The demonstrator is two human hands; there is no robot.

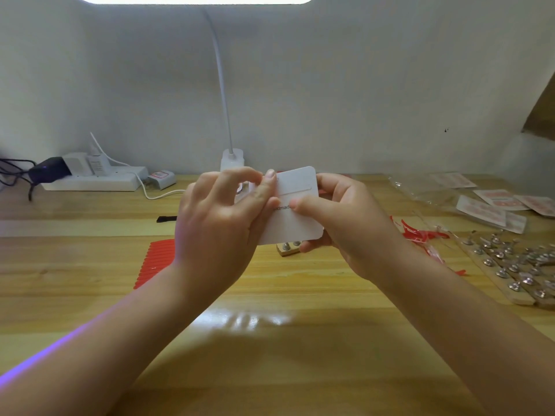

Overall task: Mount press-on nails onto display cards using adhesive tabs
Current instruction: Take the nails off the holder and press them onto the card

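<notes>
Wide wooden desk (90, 265) fills the lower frame, lamp (231, 159) rising at centre back. Both hands are up at mid-frame over it. The right hand (345, 223) grasps the white card (300, 190) from the right edge, thumb pressed on its face beside the printed word. The left hand (222, 217) has its fingertips pinched at the card's upper left edge; whatever it pinches there is too small to tell, perhaps a tab.

Progress looks early, by my read: the card face shows only a pale strip across it and no nails mounted, so pressing nails on is all still to come.

Around it: wooden strips studded with metal holders (516, 265) at lower right, clear packets (480, 202) above them, red peeled scraps (420, 235) just right of the hands, a red sheet (159, 259) to the left behind the left wrist, a power strip (93, 178) at upper left. Nothing blocks the card, though the scraps crowd the right side.
</notes>
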